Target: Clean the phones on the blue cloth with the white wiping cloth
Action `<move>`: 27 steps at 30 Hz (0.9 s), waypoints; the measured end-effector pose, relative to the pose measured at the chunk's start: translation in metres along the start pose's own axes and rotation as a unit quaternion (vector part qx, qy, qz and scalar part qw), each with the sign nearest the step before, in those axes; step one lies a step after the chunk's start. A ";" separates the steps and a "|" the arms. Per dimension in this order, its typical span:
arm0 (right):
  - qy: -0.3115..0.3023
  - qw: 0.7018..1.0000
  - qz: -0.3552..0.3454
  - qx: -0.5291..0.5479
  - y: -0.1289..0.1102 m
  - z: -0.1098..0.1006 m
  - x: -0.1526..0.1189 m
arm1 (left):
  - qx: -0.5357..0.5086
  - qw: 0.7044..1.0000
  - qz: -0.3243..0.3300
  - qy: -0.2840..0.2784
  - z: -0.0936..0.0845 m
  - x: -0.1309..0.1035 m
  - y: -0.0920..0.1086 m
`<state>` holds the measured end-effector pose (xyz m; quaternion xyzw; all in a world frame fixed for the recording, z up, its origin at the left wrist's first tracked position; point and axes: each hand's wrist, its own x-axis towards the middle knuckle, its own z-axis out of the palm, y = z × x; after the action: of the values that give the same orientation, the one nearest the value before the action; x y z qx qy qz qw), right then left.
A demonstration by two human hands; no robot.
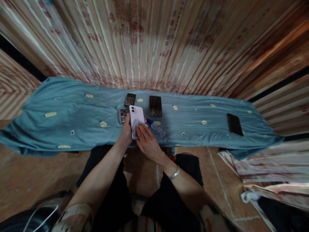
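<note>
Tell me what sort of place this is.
Probably a curtained-off space indoors, perhaps in a home: pleated, patterned curtains hang behind, a blue printed cloth drapes a long, narrow surface, and the floor looks tiled.

No legible text, brand or number; reddish script-like marks in columns on pleated curtain, too blurred to read.

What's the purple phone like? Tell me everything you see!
The phone is pale purple and smooth-looking, back showing, with two dark lenses by the top left corner. Its top points forward, over the blue sheet. The left hand holds its left edge; the right hand presses a grey cloth on its lower part.
</note>
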<state>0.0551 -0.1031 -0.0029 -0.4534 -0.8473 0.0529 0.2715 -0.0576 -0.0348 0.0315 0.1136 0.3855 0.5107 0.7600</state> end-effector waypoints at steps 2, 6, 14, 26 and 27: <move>0.003 1.000 -0.004 -0.016 0.000 0.000 0.001 | -0.002 1.000 0.004 0.003 0.002 -0.001 0.001; 0.042 0.999 -0.004 -0.013 0.002 0.000 0.004 | -0.006 1.000 -0.006 -0.002 0.001 0.001 0.002; 0.113 0.986 0.078 0.094 0.011 -0.005 0.004 | 0.021 0.999 0.030 0.017 -0.019 0.011 0.000; 0.206 0.713 0.345 0.575 0.028 -0.018 0.013 | 0.001 0.999 0.030 0.017 -0.019 0.017 0.002; 0.203 0.675 0.362 0.610 0.030 -0.019 0.013 | -0.001 0.999 0.033 0.014 -0.019 0.017 0.002</move>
<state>0.0809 -0.0779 0.0081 -0.4584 -0.3201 0.5585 0.6127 -0.0692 -0.0233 0.0112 0.1190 0.3917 0.5376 0.7371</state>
